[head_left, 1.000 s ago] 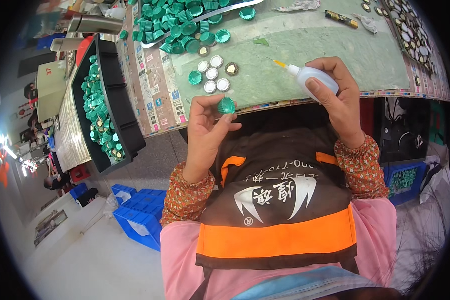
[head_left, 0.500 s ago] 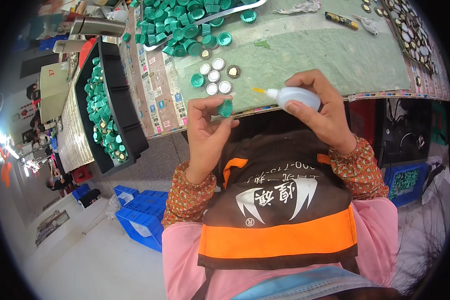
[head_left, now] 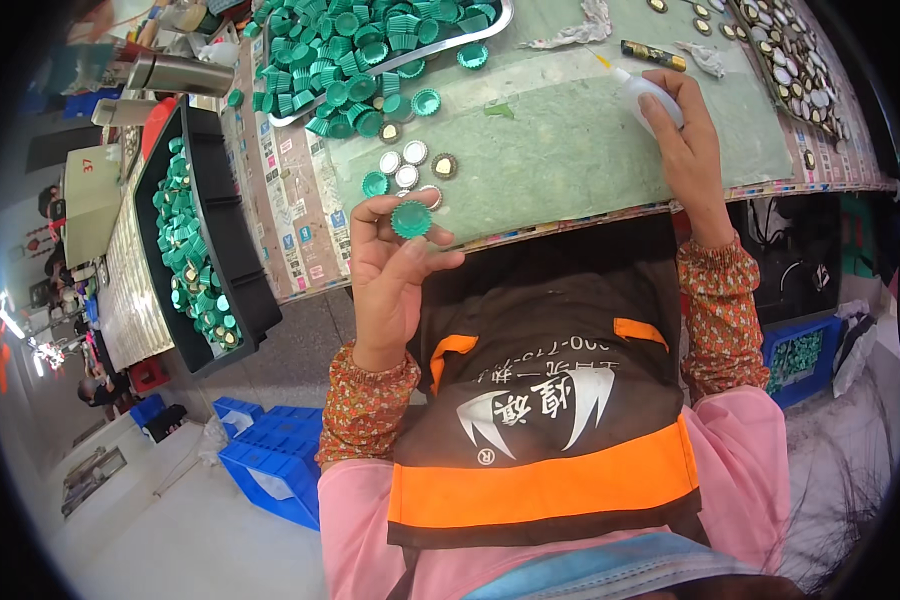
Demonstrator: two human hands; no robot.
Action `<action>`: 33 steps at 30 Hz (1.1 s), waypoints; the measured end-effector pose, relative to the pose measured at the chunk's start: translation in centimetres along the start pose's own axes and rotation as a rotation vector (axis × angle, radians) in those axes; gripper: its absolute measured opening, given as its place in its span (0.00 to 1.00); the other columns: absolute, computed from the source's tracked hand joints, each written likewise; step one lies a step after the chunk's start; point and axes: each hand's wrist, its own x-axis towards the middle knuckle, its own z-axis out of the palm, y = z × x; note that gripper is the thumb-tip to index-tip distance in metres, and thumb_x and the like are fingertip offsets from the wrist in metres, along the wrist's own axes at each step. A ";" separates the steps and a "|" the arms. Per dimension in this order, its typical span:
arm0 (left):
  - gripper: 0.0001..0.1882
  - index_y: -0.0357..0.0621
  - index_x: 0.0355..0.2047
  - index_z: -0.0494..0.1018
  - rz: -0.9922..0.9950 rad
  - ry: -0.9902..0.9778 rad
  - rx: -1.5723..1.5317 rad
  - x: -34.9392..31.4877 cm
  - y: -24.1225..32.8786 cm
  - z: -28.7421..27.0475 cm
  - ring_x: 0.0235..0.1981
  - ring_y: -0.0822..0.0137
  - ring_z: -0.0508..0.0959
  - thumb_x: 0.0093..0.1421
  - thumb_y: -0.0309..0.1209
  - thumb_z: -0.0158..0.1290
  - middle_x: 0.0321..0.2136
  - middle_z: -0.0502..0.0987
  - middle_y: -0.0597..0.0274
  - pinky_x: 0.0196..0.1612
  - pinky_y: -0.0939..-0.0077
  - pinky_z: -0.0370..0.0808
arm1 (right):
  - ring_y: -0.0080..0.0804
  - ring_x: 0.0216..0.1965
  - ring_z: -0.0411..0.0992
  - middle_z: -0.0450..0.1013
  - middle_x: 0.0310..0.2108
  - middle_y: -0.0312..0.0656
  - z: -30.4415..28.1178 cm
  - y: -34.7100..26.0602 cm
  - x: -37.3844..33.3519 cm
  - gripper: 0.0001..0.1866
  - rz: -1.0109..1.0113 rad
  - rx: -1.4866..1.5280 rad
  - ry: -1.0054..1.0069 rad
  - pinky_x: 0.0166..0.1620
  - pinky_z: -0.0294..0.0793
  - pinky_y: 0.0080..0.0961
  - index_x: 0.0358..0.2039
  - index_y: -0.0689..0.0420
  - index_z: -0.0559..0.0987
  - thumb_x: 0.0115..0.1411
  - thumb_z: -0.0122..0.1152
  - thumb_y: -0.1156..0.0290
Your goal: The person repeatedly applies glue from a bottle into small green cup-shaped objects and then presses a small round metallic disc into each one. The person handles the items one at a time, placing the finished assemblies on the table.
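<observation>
A small green fluted cup (head_left: 411,219) is pinched between the thumb and fingers of my left hand (head_left: 385,280), its open side facing up toward me at the table's front edge. Off to the right, over the green mat, my right hand (head_left: 694,155) grips a white squeeze bottle (head_left: 638,98) whose thin yellow tip points up and left. Just beyond my left hand lie several round caps with white faces (head_left: 407,176), partly hidden by my fingers. Beside them are a dark-rimmed cap with a pale centre (head_left: 444,166) and another green cup (head_left: 375,184).
A metal-rimmed tray (head_left: 440,50) heaped with green cups stands at the back. The black bin (head_left: 232,235) at left holds more. At far right is a tray of caps (head_left: 805,85). A dark tube (head_left: 653,55) and crumpled tissue (head_left: 705,60) lie on the green mat (head_left: 560,150).
My right hand has carried the bottle away from the cup, to the right and farther back. My left hand has shifted slightly left, and the cup's open side now faces me more.
</observation>
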 end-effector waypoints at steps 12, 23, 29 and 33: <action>0.23 0.42 0.62 0.58 -0.026 -0.001 -0.016 -0.3 -0.1 -1.1 0.48 0.61 0.78 0.68 0.24 0.47 0.58 0.69 0.44 0.46 0.66 0.85 | 0.46 0.44 0.72 0.76 0.42 0.47 1.3 3.0 4.1 0.16 -0.263 -0.446 0.034 0.49 0.69 0.40 0.51 0.56 0.75 0.67 0.57 0.63; 0.24 0.42 0.64 0.58 -0.013 0.104 -0.074 -1.2 0.1 -3.2 0.46 0.63 0.78 0.69 0.29 0.47 0.57 0.70 0.44 0.45 0.67 0.85 | 0.45 0.43 0.69 0.72 0.37 0.42 6.1 -3.9 1.3 0.11 -0.512 -0.456 -0.126 0.45 0.66 0.42 0.41 0.52 0.79 0.59 0.63 0.66; 0.24 0.41 0.64 0.58 -0.005 0.115 -0.067 -1.7 0.4 -2.7 0.45 0.64 0.78 0.69 0.31 0.47 0.56 0.71 0.44 0.44 0.68 0.85 | 0.44 0.42 0.69 0.72 0.36 0.42 13.7 -7.2 -0.4 0.10 -0.563 -0.267 -0.386 0.43 0.67 0.41 0.37 0.55 0.79 0.53 0.62 0.72; 0.24 0.41 0.64 0.58 -0.010 0.122 -0.061 -2.1 0.3 -3.1 0.45 0.64 0.78 0.69 0.30 0.46 0.56 0.71 0.44 0.44 0.69 0.85 | 0.44 0.43 0.69 0.72 0.35 0.41 16.8 -7.5 -0.1 0.10 -0.640 -0.392 -0.361 0.43 0.68 0.41 0.37 0.55 0.80 0.52 0.61 0.75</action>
